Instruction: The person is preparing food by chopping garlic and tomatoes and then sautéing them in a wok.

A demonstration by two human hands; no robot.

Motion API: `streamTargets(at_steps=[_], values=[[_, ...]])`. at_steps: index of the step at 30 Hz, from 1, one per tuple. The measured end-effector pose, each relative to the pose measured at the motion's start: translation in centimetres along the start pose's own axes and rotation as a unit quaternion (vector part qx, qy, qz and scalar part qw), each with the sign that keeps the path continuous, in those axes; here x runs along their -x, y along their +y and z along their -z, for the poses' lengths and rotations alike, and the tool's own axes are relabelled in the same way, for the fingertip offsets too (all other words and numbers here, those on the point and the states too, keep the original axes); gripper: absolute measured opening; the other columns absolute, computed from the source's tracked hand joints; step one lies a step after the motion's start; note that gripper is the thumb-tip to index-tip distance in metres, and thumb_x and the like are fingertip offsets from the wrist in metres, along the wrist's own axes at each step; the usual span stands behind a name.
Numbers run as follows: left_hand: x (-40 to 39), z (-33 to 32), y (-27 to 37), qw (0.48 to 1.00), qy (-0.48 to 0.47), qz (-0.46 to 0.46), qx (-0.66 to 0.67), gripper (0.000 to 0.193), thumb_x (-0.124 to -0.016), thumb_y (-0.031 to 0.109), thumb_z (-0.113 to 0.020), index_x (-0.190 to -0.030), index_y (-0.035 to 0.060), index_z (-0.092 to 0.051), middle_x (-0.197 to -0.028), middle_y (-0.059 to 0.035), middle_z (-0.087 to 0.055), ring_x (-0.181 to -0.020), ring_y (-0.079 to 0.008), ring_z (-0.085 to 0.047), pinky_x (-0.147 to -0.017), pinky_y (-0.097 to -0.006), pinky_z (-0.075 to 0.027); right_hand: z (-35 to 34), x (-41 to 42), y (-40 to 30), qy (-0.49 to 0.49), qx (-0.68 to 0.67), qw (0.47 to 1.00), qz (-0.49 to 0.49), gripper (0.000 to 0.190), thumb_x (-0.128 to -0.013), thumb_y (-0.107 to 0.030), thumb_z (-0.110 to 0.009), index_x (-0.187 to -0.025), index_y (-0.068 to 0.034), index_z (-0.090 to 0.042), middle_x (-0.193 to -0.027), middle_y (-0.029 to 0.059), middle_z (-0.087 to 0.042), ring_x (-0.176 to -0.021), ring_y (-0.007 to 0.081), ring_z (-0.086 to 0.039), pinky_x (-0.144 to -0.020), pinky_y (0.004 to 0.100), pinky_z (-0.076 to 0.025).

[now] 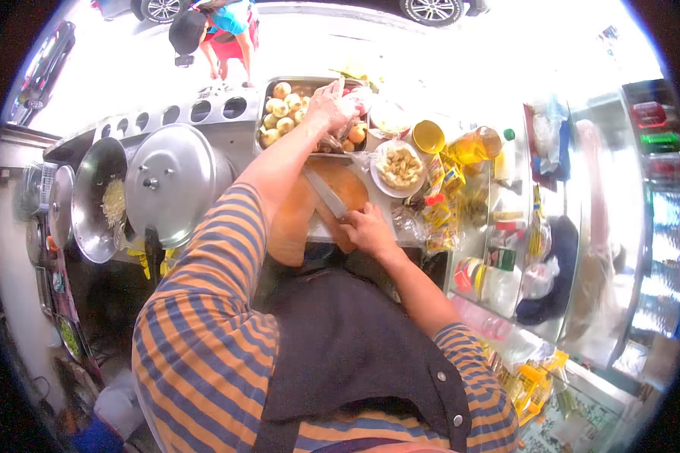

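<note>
My right hand grips the handle of a kitchen knife, whose broad blade lies slantwise over a wooden cutting board. A second brown wooden piece shows left of the blade. My left hand reaches over a metal tray of pale onions, at its right part, by clear plastic and something red. Its fingertips are washed out by glare, so I cannot tell whether they hold anything. Right of the board stands a white bowl of pale yellowish chopped pieces.
Left are a lidded pot and a wok with shredded white food. Right stand a yellow cup, a container of amber liquid and yellow packets. Beyond the counter a person bends over; cars stand behind.
</note>
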State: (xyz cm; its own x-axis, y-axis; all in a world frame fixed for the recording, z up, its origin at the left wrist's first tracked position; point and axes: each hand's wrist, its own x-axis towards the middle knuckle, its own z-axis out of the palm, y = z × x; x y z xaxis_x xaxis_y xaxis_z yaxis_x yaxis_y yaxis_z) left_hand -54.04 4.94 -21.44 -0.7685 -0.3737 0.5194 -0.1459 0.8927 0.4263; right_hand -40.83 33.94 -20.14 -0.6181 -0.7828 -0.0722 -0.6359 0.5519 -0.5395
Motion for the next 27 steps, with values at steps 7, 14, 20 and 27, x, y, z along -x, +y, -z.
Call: streamTargets(at_steps=[7,14,20,27], values=[[2.8,-0.6,-0.6,0.986,-0.133,-0.043,0.090,0.036,-0.084,0.035,-0.071,-0.102,0.0037,-0.071,-0.112,-0.0194,-0.070,-0.105,-0.0379,-0.066,-0.091,-0.0468,-0.053,5.1,-12.3,1.0,0.222,-0.113,0.968,0.030,0.036,-0.091,-0.003,-0.057,-0.127,-0.004,-0.061,-0.125,0.0210,-0.059,-0.112,0.0415,-0.060,-0.096,0.0479,-0.051],[2.3,1.8,0.1,0.940,-0.259,0.079,0.207,0.023,-0.081,0.024,-0.068,-0.093,0.0039,-0.069,-0.091,-0.0170,-0.072,-0.092,-0.0361,-0.069,-0.080,-0.0455,-0.055,3.2,-23.9,6.1,0.123,0.004,0.992,0.037,0.040,-0.091,-0.005,-0.055,-0.130,-0.003,-0.063,-0.147,0.0217,-0.052,-0.122,0.0410,-0.060,-0.100,0.0456,-0.051],[-4.0,-2.8,-2.9,0.949,-0.230,0.200,0.077,0.028,-0.084,0.029,-0.067,-0.102,0.0082,-0.075,-0.099,-0.0191,-0.073,-0.096,-0.0361,-0.071,-0.086,-0.0443,-0.056,2.4,-24.4,5.3,0.125,0.028,0.991,0.042,0.022,-0.087,-0.002,-0.054,-0.103,0.003,-0.070,-0.125,0.0264,-0.059,-0.110,0.0425,-0.063,-0.094,0.0487,-0.052],[-5.3,-5.3,-4.7,0.936,-0.236,0.236,0.110,0.022,-0.085,0.026,-0.075,-0.098,0.0075,-0.076,-0.098,-0.0158,-0.075,-0.087,-0.0271,-0.073,-0.081,-0.0387,-0.056,4.5,-22.0,4.5,0.141,-0.006,0.989,0.041,0.012,-0.083,0.002,-0.059,-0.092,0.003,-0.067,-0.109,0.0215,-0.062,-0.099,0.0408,-0.065,-0.088,0.0475,-0.054]])
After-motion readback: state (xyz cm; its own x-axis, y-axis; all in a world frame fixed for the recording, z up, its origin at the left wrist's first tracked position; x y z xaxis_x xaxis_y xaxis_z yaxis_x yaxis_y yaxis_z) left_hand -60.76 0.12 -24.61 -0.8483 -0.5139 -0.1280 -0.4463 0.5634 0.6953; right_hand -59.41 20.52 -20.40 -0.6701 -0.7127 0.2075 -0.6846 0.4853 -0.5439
